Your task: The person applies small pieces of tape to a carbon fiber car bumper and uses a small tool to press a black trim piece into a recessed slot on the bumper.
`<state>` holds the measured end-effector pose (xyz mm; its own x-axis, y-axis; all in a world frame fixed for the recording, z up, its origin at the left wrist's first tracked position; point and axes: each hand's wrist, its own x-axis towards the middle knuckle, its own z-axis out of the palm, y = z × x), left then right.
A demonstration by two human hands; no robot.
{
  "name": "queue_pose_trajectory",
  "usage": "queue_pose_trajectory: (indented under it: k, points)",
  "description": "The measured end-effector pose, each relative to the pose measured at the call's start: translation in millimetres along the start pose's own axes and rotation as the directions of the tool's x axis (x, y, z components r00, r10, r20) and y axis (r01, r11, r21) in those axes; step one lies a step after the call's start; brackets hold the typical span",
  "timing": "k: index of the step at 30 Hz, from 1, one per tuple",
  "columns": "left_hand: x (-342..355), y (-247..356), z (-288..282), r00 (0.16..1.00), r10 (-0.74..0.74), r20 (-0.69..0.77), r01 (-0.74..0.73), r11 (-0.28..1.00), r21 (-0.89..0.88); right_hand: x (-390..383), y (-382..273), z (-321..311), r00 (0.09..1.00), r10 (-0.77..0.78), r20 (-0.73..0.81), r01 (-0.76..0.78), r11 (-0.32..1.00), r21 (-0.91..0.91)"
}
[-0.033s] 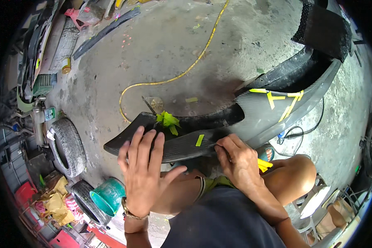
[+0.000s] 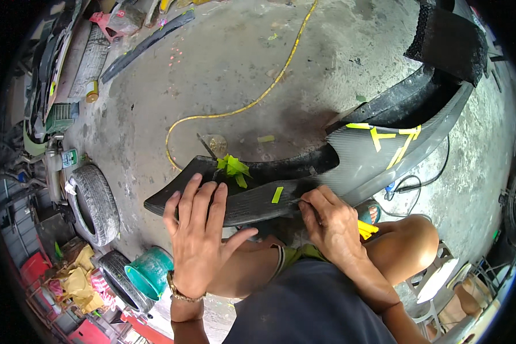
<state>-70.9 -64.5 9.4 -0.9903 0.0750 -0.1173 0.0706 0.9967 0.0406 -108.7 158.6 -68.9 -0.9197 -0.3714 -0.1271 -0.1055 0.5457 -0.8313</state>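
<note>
A long, curved black vehicle body panel [image 2: 350, 163] with a woven carbon-look surface lies across in front of me. Yellow-green tape strips [image 2: 277, 195] are stuck on it, and a crumpled bunch of the same tape [image 2: 233, 166] clings to its far edge at the left. My left hand [image 2: 198, 243] rests open on the panel's left part, fingers spread, palm down. Against the panel's near edge, my right hand [image 2: 332, 223] is closed. From beneath its palm sticks the end of a yellow-handled tool [image 2: 367, 230]; the tool's front is mostly hidden by my fingers.
A yellow hose [image 2: 235, 111] snakes over the concrete floor beyond the panel. Left of me are tires [image 2: 93, 205] and a green bucket [image 2: 149, 272]. A black cable [image 2: 415, 186] loops at the right, near a white plastic chair [image 2: 436, 275]. Long dark parts [image 2: 149, 45] lie farther back.
</note>
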Motion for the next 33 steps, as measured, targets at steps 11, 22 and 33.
queue_pose_trajectory:
  k: [11, 22, 33]
  points:
    - [1, -12, 16, 0.995, 0.059, -0.078, -0.067, 0.992, -0.108, -1, -1, 2, 1.0, 0.014, 0.025, -0.014, 1.0, -0.001]
    - [2, -12, 17, 0.996, 0.047, -0.076, -0.057, 0.988, -0.14, 0, 2, 5, 0.999, -0.01, 0.031, 0.01, 1.0, 0.013]
    - [2, -14, 19, 0.996, 0.055, -0.076, -0.066, 0.987, -0.149, 0, 3, 6, 1.0, -0.013, 0.024, 0.012, 0.999, 0.039]
